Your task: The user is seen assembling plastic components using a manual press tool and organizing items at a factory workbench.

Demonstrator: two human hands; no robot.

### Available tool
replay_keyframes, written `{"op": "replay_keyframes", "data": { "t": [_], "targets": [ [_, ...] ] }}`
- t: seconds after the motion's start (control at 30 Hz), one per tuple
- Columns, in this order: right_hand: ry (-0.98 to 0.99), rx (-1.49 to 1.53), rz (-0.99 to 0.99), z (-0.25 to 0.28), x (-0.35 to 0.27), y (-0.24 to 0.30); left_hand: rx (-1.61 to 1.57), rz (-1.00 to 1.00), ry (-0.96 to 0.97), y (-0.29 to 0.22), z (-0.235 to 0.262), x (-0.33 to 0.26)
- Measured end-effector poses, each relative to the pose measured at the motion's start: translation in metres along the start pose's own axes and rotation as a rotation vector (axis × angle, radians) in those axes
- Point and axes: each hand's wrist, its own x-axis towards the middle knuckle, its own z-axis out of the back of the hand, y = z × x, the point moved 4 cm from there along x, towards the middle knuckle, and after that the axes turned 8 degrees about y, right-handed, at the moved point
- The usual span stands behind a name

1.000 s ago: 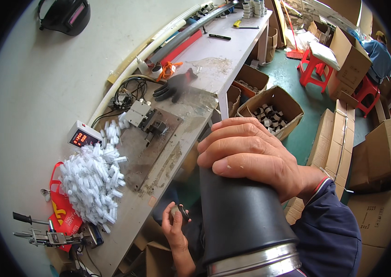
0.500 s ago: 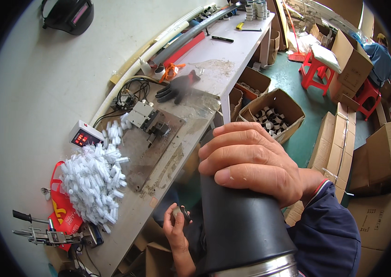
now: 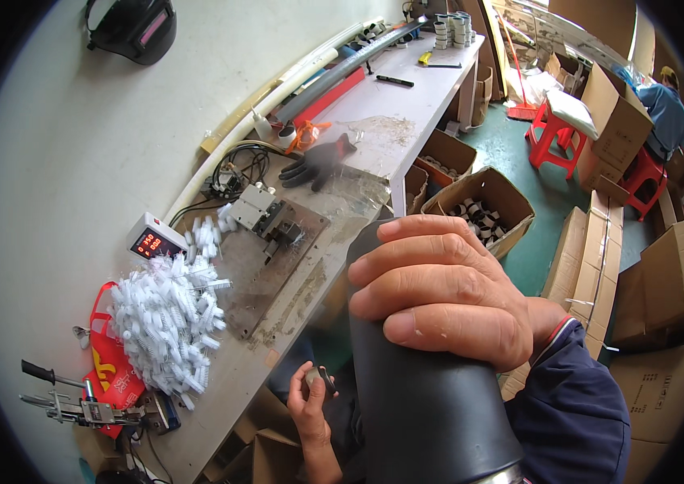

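Note:
My right hand [image 3: 447, 294] grips the top of a wide black tube [image 3: 423, 403] that stands close under the camera, fingers curled over its upper rim. Lower down, my left hand [image 3: 310, 395] holds a small dark part [image 3: 319, 377] between its fingertips, just left of the tube and below the bench edge. A heap of small white plastic pieces [image 3: 168, 319] lies on the workbench [image 3: 382, 105] to the left of both hands.
A metal jig [image 3: 273, 226] sits on a plate beside a small box with a red digital display [image 3: 152, 239]. A black glove [image 3: 318, 164], long pipes [image 3: 342, 73] and open cardboard boxes [image 3: 479, 210] are around. Red stools [image 3: 556, 129] and another person [image 3: 669, 105] are far right.
My right hand and the black tube have shifted slightly, the fingers resettling on the rim. My left hand has risen a little with the small part.

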Motion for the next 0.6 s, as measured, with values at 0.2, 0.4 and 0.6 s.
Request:
{"op": "replay_keyframes", "data": {
  "t": [0.2,0.4,0.6],
  "targets": [
    [0.021,-0.011,0.023,0.003,0.009,0.003,-0.030,-0.001,0.014,0.005,0.004,0.000],
    [0.035,-0.004,0.015,0.000,0.012,0.004,-0.021,0.015,0.009,0.004,0.005,-0.001],
    [0.033,0.024,0.008,-0.006,0.011,0.003,-0.024,0.018,-0.001,0.005,0.007,-0.003]
  ]
}}
